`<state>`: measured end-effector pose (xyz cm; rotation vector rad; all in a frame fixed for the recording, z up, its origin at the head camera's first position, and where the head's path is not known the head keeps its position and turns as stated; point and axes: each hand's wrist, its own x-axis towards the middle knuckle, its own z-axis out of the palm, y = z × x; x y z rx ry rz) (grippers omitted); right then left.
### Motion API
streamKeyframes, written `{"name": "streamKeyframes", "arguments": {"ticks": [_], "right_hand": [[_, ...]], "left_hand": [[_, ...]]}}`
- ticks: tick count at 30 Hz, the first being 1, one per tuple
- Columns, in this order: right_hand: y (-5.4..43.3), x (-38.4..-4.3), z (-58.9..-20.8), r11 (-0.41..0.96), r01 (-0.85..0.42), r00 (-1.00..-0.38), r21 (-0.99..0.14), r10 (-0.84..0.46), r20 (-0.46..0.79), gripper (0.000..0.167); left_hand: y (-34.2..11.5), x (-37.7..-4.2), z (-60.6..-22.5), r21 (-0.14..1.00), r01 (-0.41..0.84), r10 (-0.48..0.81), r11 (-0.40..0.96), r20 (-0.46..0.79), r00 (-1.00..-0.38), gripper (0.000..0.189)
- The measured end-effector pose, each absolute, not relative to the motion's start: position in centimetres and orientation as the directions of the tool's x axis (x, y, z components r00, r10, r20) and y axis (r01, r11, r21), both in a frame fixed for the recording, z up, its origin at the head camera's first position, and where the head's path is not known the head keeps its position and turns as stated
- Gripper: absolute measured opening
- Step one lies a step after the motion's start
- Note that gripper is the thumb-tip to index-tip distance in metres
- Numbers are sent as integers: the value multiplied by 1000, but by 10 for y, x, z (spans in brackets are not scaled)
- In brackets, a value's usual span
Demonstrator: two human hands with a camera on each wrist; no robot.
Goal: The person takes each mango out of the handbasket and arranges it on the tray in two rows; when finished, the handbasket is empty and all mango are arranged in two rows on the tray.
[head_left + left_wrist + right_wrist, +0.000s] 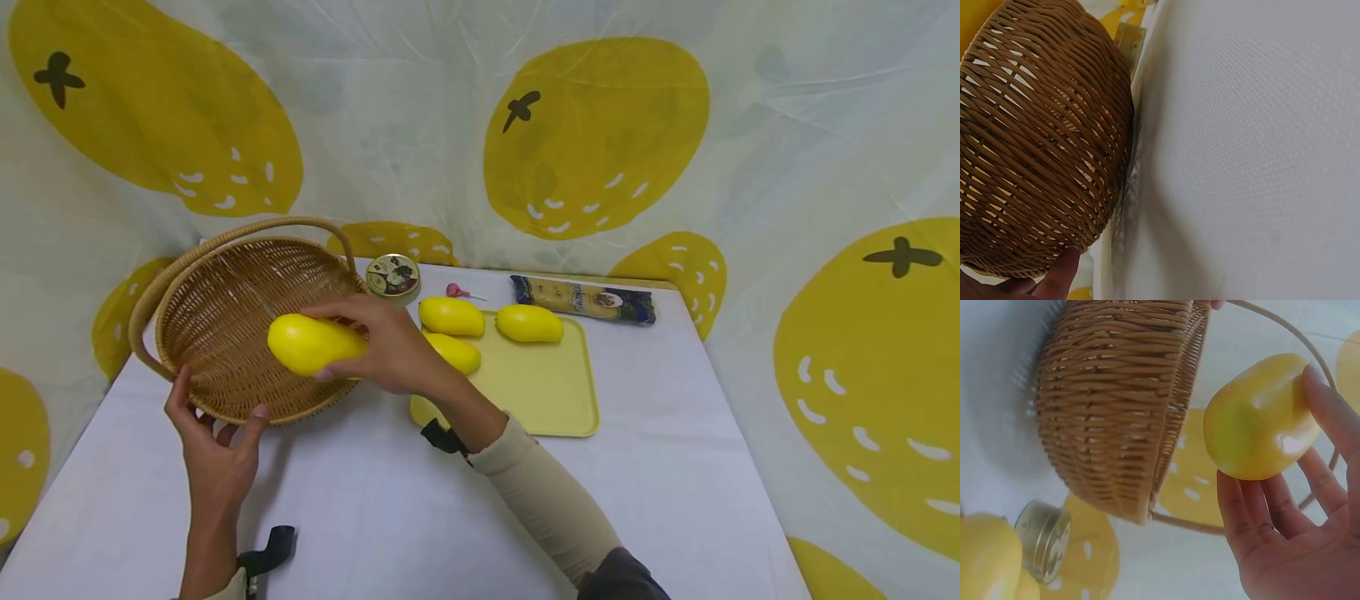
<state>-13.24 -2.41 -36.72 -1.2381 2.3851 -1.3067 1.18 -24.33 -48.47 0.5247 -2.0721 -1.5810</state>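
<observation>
My right hand (397,346) grips a yellow mango (311,343) between thumb and fingers, above the opening of a wicker basket (225,325). In the right wrist view the mango (1260,419) shows a greenish patch and hangs beside the basket's rim, apart from it. My left hand (217,450) holds the basket's near edge, thumb and fingers spread along it. The basket's inside shows no contents and its opening tilts towards me. In the left wrist view fingertips (1063,275) touch the basket's woven outer wall (1041,137).
Right of the basket lies a yellow tray (532,400) bearing mangoes (529,323), one partly hidden by my right hand. Behind stand a round tin (393,277), a lollipop (455,291) and a long pasta packet (585,300). A fruit-print curtain (420,125) hangs behind the white table.
</observation>
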Motion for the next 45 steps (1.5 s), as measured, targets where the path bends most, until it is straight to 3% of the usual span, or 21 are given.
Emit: {"name": "streamKeyframes", "arguments": {"ticks": [16, 23, 45], "right_hand": [[36, -122, -374, 273, -464, -772, -843, -590, 234, 68], [64, -116, -388, 299, -404, -830, -865, -518, 208, 66], [138, -121, -423, 421, -304, -919, -854, -365, 147, 66]], "left_hand": [[-247, 9, -480, 967, -16, -571, 255, 137, -809, 100], [-250, 8, -478, 959, -108, -591, 262, 71, -804, 98], [-254, 1, -472, 951, -204, -618, 231, -18, -786, 89]]}}
